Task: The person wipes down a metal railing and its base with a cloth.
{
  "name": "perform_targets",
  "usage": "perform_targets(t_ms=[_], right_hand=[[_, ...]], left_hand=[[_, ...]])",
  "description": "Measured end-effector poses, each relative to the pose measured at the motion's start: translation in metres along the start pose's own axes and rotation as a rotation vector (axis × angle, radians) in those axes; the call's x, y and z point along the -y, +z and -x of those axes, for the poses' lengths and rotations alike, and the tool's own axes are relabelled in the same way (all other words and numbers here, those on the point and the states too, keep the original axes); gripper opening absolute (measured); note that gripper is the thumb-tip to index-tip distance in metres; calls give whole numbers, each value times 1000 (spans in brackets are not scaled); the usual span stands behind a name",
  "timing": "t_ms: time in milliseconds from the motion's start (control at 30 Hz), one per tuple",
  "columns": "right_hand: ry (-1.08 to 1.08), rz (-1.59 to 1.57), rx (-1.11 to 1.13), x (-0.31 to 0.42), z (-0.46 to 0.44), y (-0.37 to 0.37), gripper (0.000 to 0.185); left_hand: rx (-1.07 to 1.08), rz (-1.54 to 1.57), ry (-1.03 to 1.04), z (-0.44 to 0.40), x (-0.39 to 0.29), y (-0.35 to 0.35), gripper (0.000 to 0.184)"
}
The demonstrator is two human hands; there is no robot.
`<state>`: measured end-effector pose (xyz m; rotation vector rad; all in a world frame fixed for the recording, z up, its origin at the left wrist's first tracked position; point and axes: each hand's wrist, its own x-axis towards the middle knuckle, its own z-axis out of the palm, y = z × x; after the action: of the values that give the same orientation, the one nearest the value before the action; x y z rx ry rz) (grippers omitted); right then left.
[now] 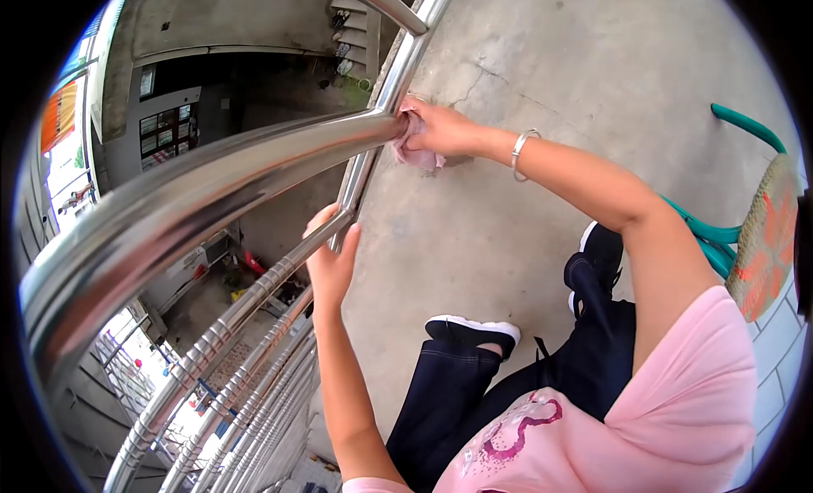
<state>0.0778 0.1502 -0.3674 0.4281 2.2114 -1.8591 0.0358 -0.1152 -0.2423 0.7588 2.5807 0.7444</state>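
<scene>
My right hand (440, 129) is closed on a pale pink cloth (417, 157), pressed against the end of the thick metal handrail (229, 167) where it meets a post (405, 65). Part of the cloth hangs loose below the fingers. A bracelet circles my right wrist. Lower down, my left hand (332, 256) is wrapped around a thinner rail (254, 294) close to the same post. Its thumb lies on the near side, and the other fingers are partly hidden behind the metal.
Below the railing, on the left, is a drop to a lower yard with steps (360, 36). Several coiled-looking lower bars (229, 391) run beneath the handrail. A green-framed chair (716, 235) with a patterned seat stands right. Cracked concrete floor (508, 230) lies under my shoes.
</scene>
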Motion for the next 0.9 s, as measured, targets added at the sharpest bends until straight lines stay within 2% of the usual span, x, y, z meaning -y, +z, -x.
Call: perform_targets(t_ms=[33,67,100,167,200,233,267,333,367,433,467,567,700,767,800,867,900], right_hand=[[5,-11,2,6,4,-4,55],[-67,-153,47,10,7,-8,58],[-139,-293,90,14,8,-13,62],[-127,-318,101,11,7,-14,59],[-154,-139,27,11,5,-14,58],[-183,40,-45,10,2,-13,57],[-181,43,-37,7,-2,-12,57],[-332,134,-89,0,-12,-13,54],[-328,134,-83,-11,-22,-15,54],[-459,307,4,-26,-39,-22,53],[-366,452,34,-32,-41,-26,50],[-432,612,-41,-39,-47,-24,47],[-482,569,-78,-21,-39,-26,41],[-250,-269,353,-3,-35,-20,32],[-251,-270,345,5,-30,-19,32],[-315,-522,235,20,-23,-18,22],[-316,-524,229,19,-25,-18,22]], left_hand=[[65,120,-130,-4,2,11,39],[-28,171,-52,-9,5,25,32],[-20,170,-57,-14,10,28,32],[44,6,-211,-19,16,31,23],[-7,-39,-127,-18,18,35,18],[-7,-35,-138,-18,19,37,18],[-37,-102,-117,-18,21,38,19],[-62,-165,-102,-19,23,41,20],[-97,-204,-109,-20,23,42,23],[-131,-250,-120,-21,22,45,27],[-147,-258,-109,-21,21,46,27],[-175,-298,-99,-20,22,47,27],[-199,-315,-115,-20,23,49,29],[-227,-324,-58,-20,21,51,26],[-236,-329,-52,-20,21,51,26],[-224,-349,-89,-21,22,51,31],[-222,-350,-84,-21,22,51,31]])
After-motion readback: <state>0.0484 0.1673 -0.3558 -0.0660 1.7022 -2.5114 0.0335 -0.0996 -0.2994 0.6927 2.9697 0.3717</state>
